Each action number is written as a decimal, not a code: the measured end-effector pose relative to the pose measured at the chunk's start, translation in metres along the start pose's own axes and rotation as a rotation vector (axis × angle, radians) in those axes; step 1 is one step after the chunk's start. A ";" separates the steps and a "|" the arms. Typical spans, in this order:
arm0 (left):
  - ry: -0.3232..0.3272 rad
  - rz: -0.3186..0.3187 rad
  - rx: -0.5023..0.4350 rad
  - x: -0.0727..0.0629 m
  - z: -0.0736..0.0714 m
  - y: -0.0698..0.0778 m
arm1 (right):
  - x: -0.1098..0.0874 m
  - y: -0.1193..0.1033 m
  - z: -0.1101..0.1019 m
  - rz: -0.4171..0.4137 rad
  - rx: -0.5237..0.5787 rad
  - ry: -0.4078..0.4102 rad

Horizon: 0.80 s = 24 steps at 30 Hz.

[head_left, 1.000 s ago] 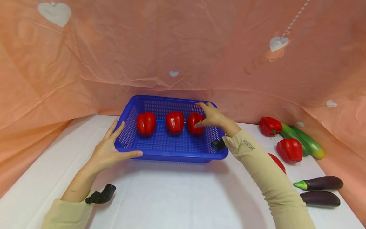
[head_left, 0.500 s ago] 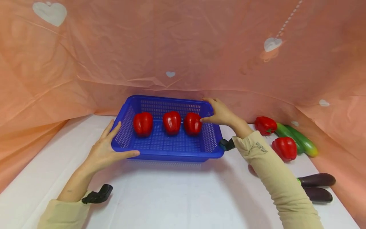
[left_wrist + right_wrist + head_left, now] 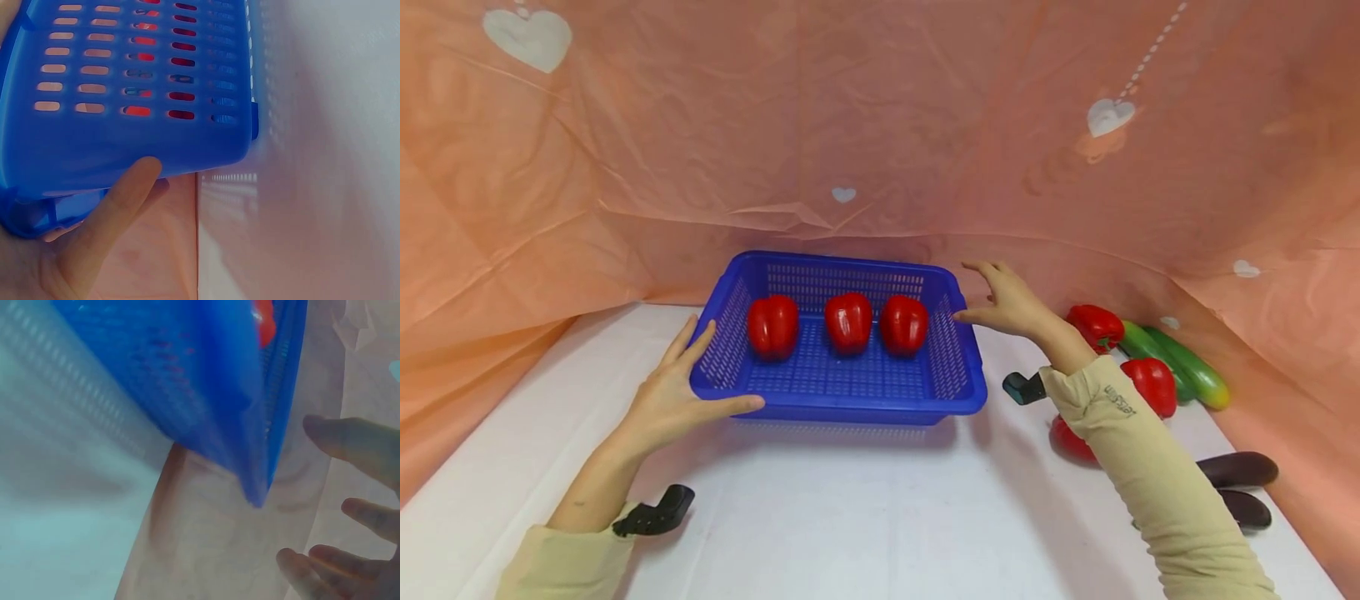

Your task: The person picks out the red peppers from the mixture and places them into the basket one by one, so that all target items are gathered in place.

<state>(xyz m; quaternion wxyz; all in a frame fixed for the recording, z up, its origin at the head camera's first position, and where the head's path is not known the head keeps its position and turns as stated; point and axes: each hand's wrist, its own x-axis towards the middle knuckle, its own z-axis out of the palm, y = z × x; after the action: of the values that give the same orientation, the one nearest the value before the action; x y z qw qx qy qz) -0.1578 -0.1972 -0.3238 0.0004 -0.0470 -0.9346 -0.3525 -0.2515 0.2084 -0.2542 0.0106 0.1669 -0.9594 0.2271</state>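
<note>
A blue plastic basket (image 3: 838, 408) with slotted walls stands at the back of the white table. Three red bell peppers (image 3: 848, 323) lie in a row inside it. Around the basket's front left corner, my left hand (image 3: 666, 400) spreads its fingers along the left rim, the thumb stretched along the front wall. In the left wrist view the thumb (image 3: 119, 212) lies against the blue wall. Just off the basket's right end hovers my right hand (image 3: 1011, 304), fingers apart and holding nothing. The right wrist view shows a gap between its fingers and the basket (image 3: 212, 425).
On the right lie more red bell peppers (image 3: 1097, 325), two green cucumbers (image 3: 1187, 367) and two dark eggplants (image 3: 1240, 469), partly hidden by the right sleeve (image 3: 1150, 467). An orange cloth (image 3: 895, 125) with white hearts hangs behind the table.
My right hand has moved right, from over the rightmost bell pepper in the basket to outside its right rim. The left hand stays at its corner. The view has shifted slightly.
</note>
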 end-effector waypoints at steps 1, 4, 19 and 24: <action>-0.002 -0.001 0.000 0.000 0.000 0.000 | -0.002 0.003 0.000 0.001 0.002 0.006; -0.005 -0.004 0.001 0.000 0.001 0.000 | -0.007 0.010 -0.001 0.008 0.006 0.018; -0.009 -0.003 0.003 0.000 -0.001 0.000 | -0.032 0.045 -0.004 0.018 0.027 0.089; -0.013 -0.007 0.002 0.000 0.000 0.000 | -0.042 0.060 -0.005 0.035 0.000 0.102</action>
<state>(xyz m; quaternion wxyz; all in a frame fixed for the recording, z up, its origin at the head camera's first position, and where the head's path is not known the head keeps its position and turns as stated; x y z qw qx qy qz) -0.1581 -0.1972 -0.3240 -0.0066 -0.0461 -0.9351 -0.3513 -0.2319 0.2740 -0.2793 0.0556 0.1383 -0.9604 0.2355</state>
